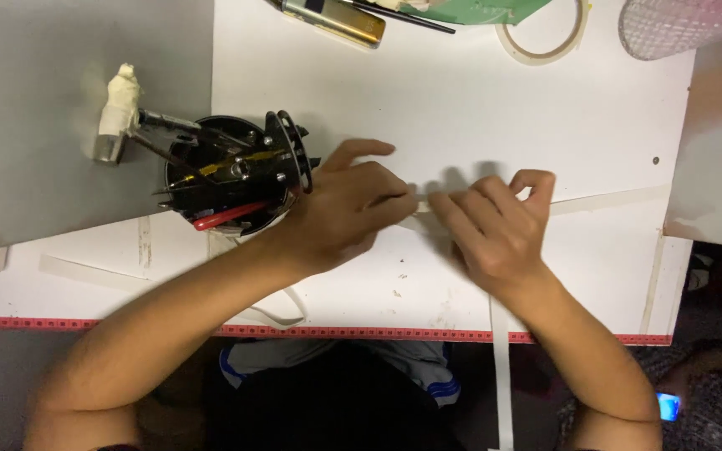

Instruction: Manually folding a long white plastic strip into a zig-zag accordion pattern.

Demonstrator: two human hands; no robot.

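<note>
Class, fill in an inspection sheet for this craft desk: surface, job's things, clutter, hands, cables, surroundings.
Surface: white board over a grey sheet, red-edged front.
Job's things: thin white paper strip pinched between both hands.
Clutter: black tool holder, tape roll, gold cylinder, loose paper strips.
Hands: left hand and right hand both pinching the strip, fingertips nearly meeting.
Cables: nothing seen.
Surroundings: dark floor, small blue light at lower right.
</note>
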